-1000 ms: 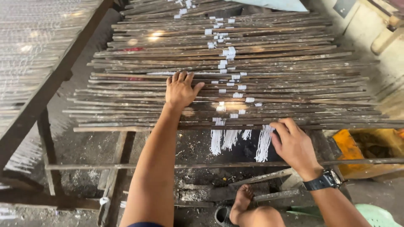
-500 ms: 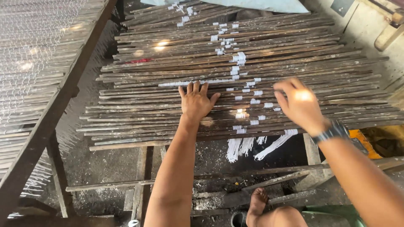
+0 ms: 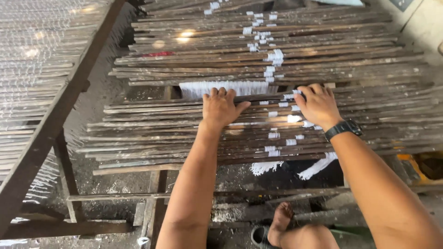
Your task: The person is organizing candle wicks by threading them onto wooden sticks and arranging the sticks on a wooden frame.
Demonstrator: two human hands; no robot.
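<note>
Left hand (image 3: 221, 107) lay flat on wooden slats (image 3: 152, 133), fingers spread open, right hand (image 3: 318, 105) beside it, fingers curled over slat edge, white fringe (image 3: 221, 87) just beyond

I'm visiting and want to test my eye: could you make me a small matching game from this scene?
Things:
1. left hand
2. wristwatch
3. white strands
4. foot

Places or states:
A. on the right wrist
B. low down, under the rack
C. flat on the sticks
D. in the gap between stick rows

Pairs: 1-C, 2-A, 3-D, 4-B
</note>
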